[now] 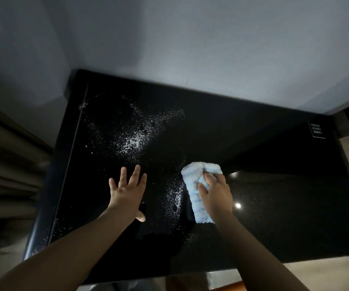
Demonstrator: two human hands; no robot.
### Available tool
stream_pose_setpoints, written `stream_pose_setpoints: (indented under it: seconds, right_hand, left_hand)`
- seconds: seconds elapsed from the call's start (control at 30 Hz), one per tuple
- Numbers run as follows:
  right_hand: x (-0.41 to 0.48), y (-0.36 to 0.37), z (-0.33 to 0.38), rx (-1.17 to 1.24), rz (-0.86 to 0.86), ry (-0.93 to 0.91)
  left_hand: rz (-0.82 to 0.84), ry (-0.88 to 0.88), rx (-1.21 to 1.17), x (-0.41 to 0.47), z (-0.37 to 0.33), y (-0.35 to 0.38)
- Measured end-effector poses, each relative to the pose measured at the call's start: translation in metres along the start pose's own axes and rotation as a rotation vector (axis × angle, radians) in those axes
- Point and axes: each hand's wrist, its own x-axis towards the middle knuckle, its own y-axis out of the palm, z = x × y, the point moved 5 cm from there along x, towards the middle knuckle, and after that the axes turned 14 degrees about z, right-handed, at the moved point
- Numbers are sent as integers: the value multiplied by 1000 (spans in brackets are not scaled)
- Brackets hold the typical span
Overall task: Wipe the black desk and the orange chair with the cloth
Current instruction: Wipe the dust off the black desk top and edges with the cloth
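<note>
The glossy black desk (274, 206) fills the middle of the head view. White powder (133, 141) is scattered over its left and centre. My right hand (215, 192) grips a folded light-blue cloth (196, 185) and holds it down on the desk, just right of a powder patch. My left hand (127, 190) rests flat on the desk with its fingers spread, to the left of the cloth. A sliver of the orange chair (235, 286) shows at the bottom edge.
A grey wall (190, 38) stands right behind the desk. Curtain folds (5, 164) hang at the left. A small white-printed label (317, 130) sits on the desk's far right corner. Pale floor shows at the right and below.
</note>
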Motion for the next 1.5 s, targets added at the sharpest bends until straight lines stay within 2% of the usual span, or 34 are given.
stream_pose_setpoints:
  seconds: [0.73,0.97,1.07,1.23,1.37,1.5]
  right_hand:
    - [-79,43,-39,7,17,37]
    - [-104,53,-49,-12,17,36]
    - [-113,55,-51,-17,15,28]
    - [-127,65,-59,-54,47,26]
    - [-136,70,-64,-55,44,13]
    - [-144,75,-67,-88,32,4]
  left_hand:
    - [13,-10,-44,-11,-7,-9]
    - [-35,-15,-38,-9,-7,-7]
    - [-106,6,-79,-10,-2,-3]
    - [-270,96,-90,-26,9,15]
    - [-242,164,-62,-45,-5,52]
    - [-180,107,-9,-60,-21,86]
